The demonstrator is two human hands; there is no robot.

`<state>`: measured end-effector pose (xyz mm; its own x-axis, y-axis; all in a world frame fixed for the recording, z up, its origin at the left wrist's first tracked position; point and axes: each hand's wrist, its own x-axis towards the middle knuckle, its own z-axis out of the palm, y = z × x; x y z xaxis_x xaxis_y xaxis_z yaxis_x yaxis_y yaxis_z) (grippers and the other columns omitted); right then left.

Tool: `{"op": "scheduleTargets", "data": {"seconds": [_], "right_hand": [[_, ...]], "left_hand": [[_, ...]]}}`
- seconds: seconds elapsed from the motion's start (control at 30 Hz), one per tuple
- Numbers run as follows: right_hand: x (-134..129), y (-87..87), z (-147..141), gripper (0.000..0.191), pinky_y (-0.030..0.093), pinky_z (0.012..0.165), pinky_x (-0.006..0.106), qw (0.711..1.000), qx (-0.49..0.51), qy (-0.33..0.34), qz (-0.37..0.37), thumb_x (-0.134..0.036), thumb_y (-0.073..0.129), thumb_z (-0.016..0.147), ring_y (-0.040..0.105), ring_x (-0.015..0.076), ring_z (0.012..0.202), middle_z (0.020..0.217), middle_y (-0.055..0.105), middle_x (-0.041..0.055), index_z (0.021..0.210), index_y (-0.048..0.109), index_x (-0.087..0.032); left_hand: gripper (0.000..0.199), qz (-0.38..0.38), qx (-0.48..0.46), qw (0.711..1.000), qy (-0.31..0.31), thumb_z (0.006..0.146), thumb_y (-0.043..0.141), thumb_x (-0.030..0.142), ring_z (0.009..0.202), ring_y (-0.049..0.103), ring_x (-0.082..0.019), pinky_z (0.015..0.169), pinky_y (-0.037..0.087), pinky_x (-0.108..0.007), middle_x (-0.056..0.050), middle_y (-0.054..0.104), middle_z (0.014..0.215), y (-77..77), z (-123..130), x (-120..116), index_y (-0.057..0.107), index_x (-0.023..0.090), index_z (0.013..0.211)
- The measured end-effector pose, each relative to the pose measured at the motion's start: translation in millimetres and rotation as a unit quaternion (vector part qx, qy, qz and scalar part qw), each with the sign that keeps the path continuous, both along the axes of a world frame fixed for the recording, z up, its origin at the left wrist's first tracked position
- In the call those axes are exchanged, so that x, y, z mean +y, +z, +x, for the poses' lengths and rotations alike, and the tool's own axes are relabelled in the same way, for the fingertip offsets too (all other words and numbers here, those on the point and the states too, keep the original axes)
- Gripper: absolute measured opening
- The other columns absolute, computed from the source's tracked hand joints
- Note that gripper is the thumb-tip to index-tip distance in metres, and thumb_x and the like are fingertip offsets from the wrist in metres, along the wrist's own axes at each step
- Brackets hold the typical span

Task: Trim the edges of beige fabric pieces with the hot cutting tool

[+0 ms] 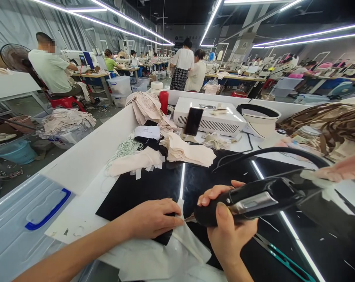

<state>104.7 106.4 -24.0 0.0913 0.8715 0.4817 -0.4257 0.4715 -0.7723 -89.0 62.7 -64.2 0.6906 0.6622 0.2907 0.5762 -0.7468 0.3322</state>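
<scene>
My right hand is wrapped around a black corded handheld tool with a thin metal tip. The tip points left and meets the edge of a thin white fabric piece. My left hand is closed on that fabric beside the tip, fingers pressed together. The fabric hangs over the front edge of a glossy black board. Turquoise-handled tweezers or snips lie on the board near my right wrist. At the right edge, another hand touches pale, translucent material; whose it is, I cannot tell.
Stacked cream fabric pieces and green cord lie behind the board. A phone leans on a white vented box. Brown straps are piled at right. A clear bin lid is at left. People work at machines beyond.
</scene>
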Motion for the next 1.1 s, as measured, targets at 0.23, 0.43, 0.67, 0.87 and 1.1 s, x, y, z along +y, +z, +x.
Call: {"op": "scheduleTargets", "data": {"seconds": [0.23, 0.43, 0.67, 0.87, 1.1], "right_hand": [[4, 2.0, -3, 0.039, 0.058, 0.059, 0.033, 1.000, 0.005, -0.021, 0.008, -0.025, 0.074, 0.089, 0.064, 0.0142, 0.063, 0.082, 0.065, -0.0044, 0.124, 0.057, -0.028], [8, -1.0, -8, 0.039, 0.058, 0.059, 0.033, 1.000, 0.000, -0.009, 0.003, -0.022, 0.073, 0.090, 0.063, 0.0137, 0.063, 0.084, 0.066, -0.0042, 0.124, 0.055, -0.027], [13, 7.3, 5, 0.044, 0.058, 0.061, 0.034, 1.000, -0.008, -0.025, 0.004, -0.026, 0.078, 0.087, 0.064, 0.0144, 0.063, 0.084, 0.068, -0.0041, 0.124, 0.056, -0.027], [18, 14.6, 35, 0.054, 0.059, 0.072, 0.034, 0.996, -0.070, -0.058, 0.012, -0.026, 0.082, 0.084, 0.069, 0.0152, 0.075, 0.092, 0.072, -0.0027, 0.131, 0.056, -0.029], [19, 11.8, 83, 0.039, 0.058, 0.087, 0.038, 0.950, -0.277, -0.144, -0.016, -0.046, 0.077, 0.088, 0.070, 0.0215, 0.103, 0.115, 0.073, 0.0048, 0.120, 0.065, -0.026]], "left_hand": [[0.019, 0.005, -0.004, 1.000, 0.007, 0.109, 0.051, 0.020, 0.111, 0.066, -0.018, 0.110, 0.051, -0.032, -0.008, 0.068, 0.120, -1.1, 2, -1, 0.066, 0.021, 0.120], [0.020, 0.009, -0.007, 1.000, 0.006, 0.109, 0.050, 0.020, 0.110, 0.066, -0.019, 0.109, 0.051, -0.033, -0.008, 0.068, 0.121, -2.4, 1, 0, 0.067, 0.018, 0.119], [0.024, -0.034, -0.072, 0.997, 0.019, 0.111, 0.048, 0.023, 0.112, 0.068, -0.017, 0.101, 0.057, -0.028, -0.008, 0.070, 0.122, -2.1, 0, 2, 0.067, 0.018, 0.126], [0.023, 0.017, -0.054, 0.996, 0.074, 0.111, 0.049, 0.022, 0.112, 0.069, -0.019, 0.100, 0.060, -0.033, -0.008, 0.072, 0.121, -1.2, 11, 8, 0.068, 0.015, 0.119], [0.014, 0.023, -0.009, 0.999, 0.041, 0.103, 0.067, 0.023, 0.105, 0.069, -0.019, 0.099, 0.058, -0.034, -0.006, 0.071, 0.115, 6.4, 37, 4, 0.069, 0.016, 0.115]]}}
